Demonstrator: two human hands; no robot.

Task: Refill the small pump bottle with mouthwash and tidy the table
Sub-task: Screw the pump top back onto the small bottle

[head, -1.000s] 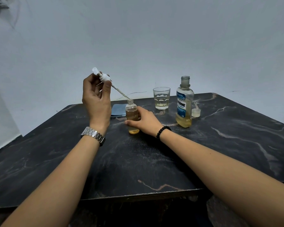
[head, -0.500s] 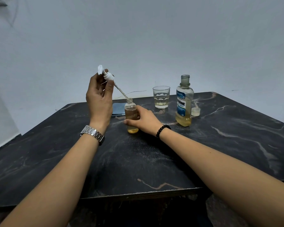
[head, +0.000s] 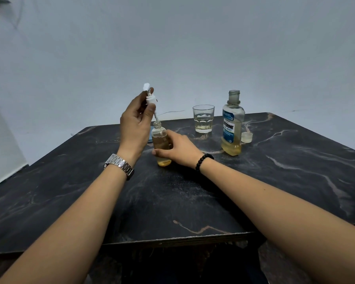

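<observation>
My right hand grips the filled bottle; my left hand pinches the pump, tube entering its neck. Left: screwing down, capping the mouthwash right of it.

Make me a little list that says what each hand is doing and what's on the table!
left hand: holds the white pump, its tube dipping into the small bottle's neck
right hand: grips the small bottle, which stands upright on the table
small bottle: mostly full of yellowish liquid
glass: a little pale liquid at the bottom
mouthwash bottle: open, liquid only in its lower part
cap: on the table right of the mouthwash bottle
pump screwed on: not yet
</observation>
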